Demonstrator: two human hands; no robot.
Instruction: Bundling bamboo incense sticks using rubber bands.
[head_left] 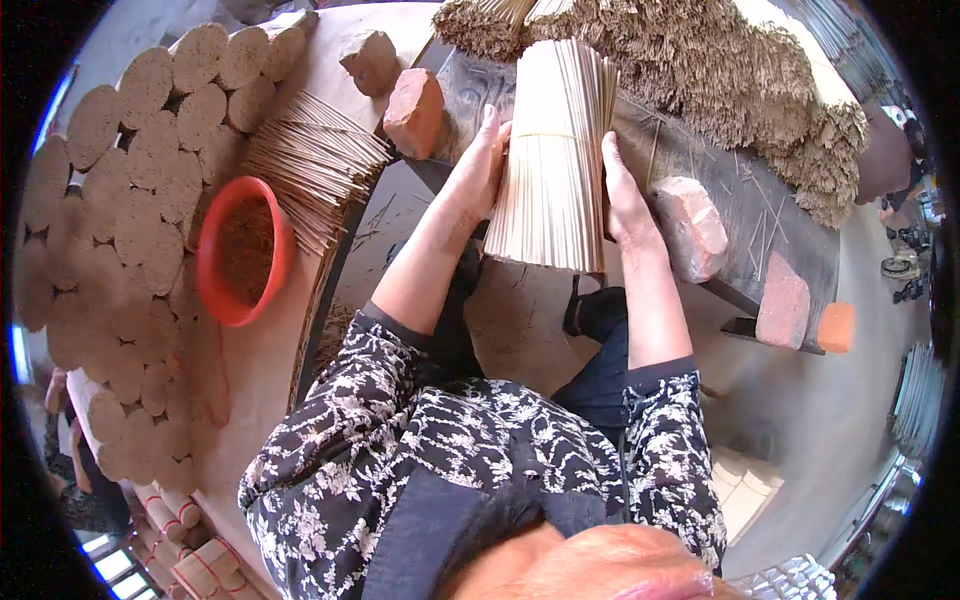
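A thick bundle of thin pale wooden sticks [550, 180] is held up in front of me, tilted slightly, with a thin band round its upper part. My left hand [482, 170] presses on its left side, thumb pointing up. On the opposite side my right hand [625, 190] is against the sticks, so the bundle sits between both palms. Some fingers of both hands are hidden behind it. Beneath and beyond the bundle is a dark wooden bench [640, 125].
Brown-coated stick bundles [690, 70] lie along the bench's far side. Bricks, among them an orange one [413, 112] and a pinkish one [690, 228], rest nearby. At left are loose brown sticks [315, 160], a red bowl [284, 250] of brown powder and stacked round bundles [150, 190].
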